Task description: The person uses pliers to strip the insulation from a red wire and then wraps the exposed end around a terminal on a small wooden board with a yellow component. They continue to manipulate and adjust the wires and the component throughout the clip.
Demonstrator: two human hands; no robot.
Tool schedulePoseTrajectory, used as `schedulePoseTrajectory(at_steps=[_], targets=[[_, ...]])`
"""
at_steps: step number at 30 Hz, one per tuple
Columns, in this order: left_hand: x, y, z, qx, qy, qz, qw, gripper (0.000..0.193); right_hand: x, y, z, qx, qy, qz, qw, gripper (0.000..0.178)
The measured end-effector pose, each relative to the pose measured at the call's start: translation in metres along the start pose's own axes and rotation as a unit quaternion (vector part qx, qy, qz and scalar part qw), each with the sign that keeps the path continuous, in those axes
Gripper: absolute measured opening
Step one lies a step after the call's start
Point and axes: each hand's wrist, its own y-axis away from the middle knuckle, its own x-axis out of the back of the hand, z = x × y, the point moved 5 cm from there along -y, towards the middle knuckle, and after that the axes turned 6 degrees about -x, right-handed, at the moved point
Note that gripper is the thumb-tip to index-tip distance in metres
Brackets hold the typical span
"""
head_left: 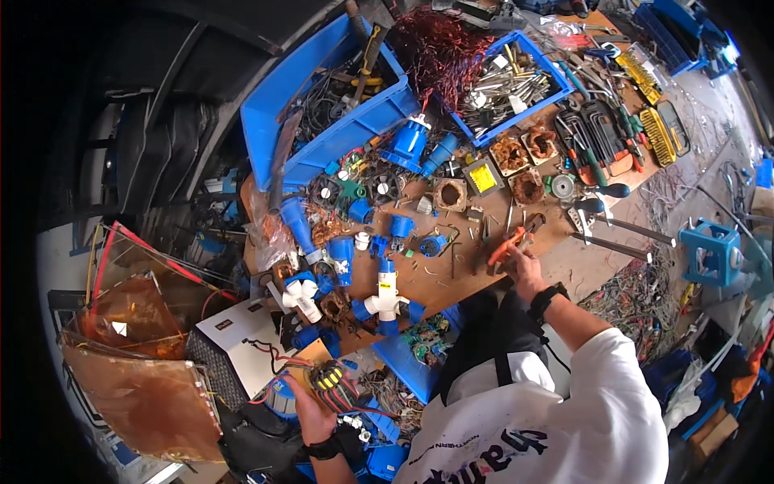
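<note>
Over the bench's [463, 276] near edge, right hand [528, 274] grips pliers [505, 247]; off its left end, left hand [313, 413] seems to hold the coil [329, 377]. Leads [278, 355] across the box [234, 335] could snag, pulling it loose.

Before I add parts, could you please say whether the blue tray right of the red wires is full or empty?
Fairly full: metal rods lie heaped across the tray, hiding its floor.

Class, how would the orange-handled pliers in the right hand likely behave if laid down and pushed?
The orange-handled pliers would probably stay rigid, as their dark head looks metal. Their long, uneven outline suggests sliding rather than rolling.
</note>
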Motion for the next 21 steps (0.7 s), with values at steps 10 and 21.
schedulePoseTrajectory(at_steps=[10,21], targets=[[-0.042,-0.008,0.003,-0.010,0.026,-0.098,0.995,0.094,0.005,0.019,-0.018,-0.004,0.266,-0.041,0.963,0.027],[-0.195,0.012,0.026,-0.161,-0.018,-0.206,0.965,0.076,-0.119,0.288,-0.092,0.174,0.233,-0.398,0.870,0.066]])
